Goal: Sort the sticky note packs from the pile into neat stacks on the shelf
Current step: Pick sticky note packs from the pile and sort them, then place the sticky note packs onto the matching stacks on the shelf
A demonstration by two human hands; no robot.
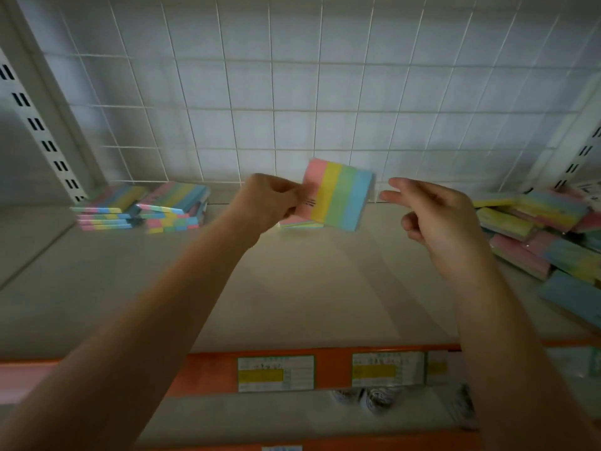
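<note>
My left hand point(268, 200) pinches a sticky note pack point(340, 195) striped pink, yellow, green and blue, held tilted above the shelf point(312, 288) near its back. Another pack point(300, 222) lies flat on the shelf just under it. My right hand point(432, 216) hovers to the right of the held pack, fingers relaxed and holding nothing. Two stacks of packs point(143, 206) stand at the back left. A loose pile of packs point(546, 236) lies at the right.
A white wire grid point(292, 109) backs the shelf. Slotted white uprights point(39, 125) stand at both sides. An orange front rail point(335, 369) carries price labels, with goods on a lower shelf beneath it.
</note>
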